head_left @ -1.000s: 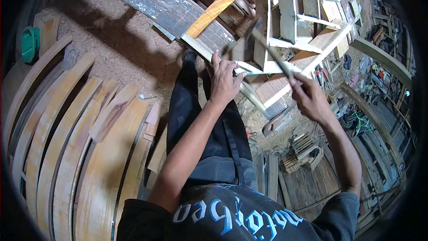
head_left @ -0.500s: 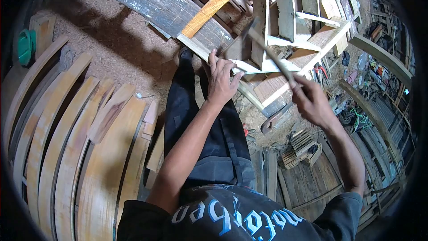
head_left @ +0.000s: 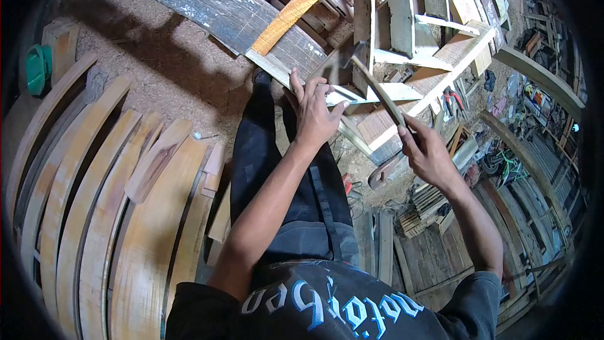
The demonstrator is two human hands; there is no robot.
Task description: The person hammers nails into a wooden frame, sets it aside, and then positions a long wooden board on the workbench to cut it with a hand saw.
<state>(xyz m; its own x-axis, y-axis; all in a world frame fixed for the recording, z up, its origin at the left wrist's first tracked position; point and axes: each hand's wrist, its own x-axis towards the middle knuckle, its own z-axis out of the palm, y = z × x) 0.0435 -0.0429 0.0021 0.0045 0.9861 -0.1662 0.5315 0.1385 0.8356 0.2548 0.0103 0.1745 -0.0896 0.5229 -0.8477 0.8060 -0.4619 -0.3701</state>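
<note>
My right hand (head_left: 431, 154) grips the wooden handle of a hammer (head_left: 382, 93). The hammer's head, smeared by motion, is above and just right of my left fingers. My left hand (head_left: 316, 113) rests at the corner of a wooden frame (head_left: 402, 92), its fingers bent and bunched over a pale wooden strip (head_left: 272, 65). Whatever its fingertips pinch is too small to make out. Upright wooden slats (head_left: 399, 9) rise from the frame beyond the hammer.
Curved planks (head_left: 151, 239) stand in a row at left, near a green plastic object (head_left: 39, 69). A dark, scuffed board (head_left: 207, 3) crosses the top. Red-handled pliers (head_left: 451, 101), a handsaw (head_left: 385, 173) and stacked wood pieces (head_left: 428, 204) lie at right. Shavings cover the floor.
The hammer's head has dropped lower, closer to my left hand. My right hand has moved slightly down and left with the handle. My left hand stays nearly in place.
</note>
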